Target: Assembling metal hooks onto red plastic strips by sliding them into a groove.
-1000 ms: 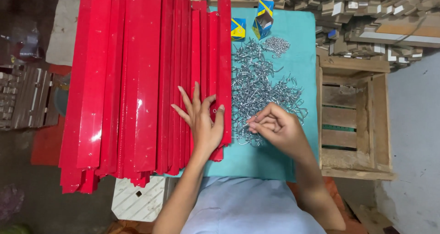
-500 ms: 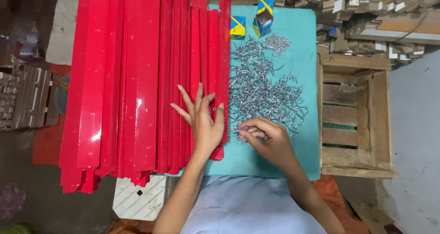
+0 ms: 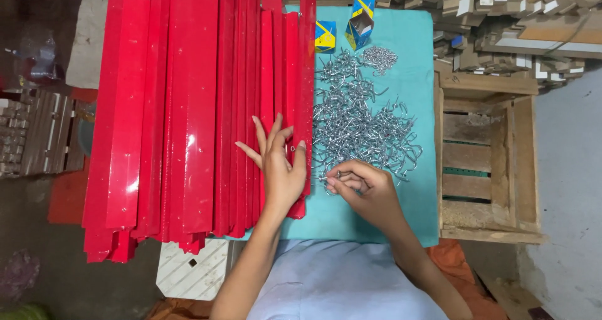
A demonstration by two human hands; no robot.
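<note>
The left hand (image 3: 279,169) lies flat, fingers spread, on the glossy red metal strips (image 3: 188,106) stacked on the turquoise bench (image 3: 414,63). The right hand (image 3: 364,191) is curled, its fingertips pinching what seems one small hook at the edge of the shiny wire hooks (image 3: 360,119) pile

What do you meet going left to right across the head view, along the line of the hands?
Dark floor → stack of long red strips → left hand flat on the strips → right hand pinching a small metal piece → pile of silver metal hooks on the teal table → wooden crate → grey floor.
</note>
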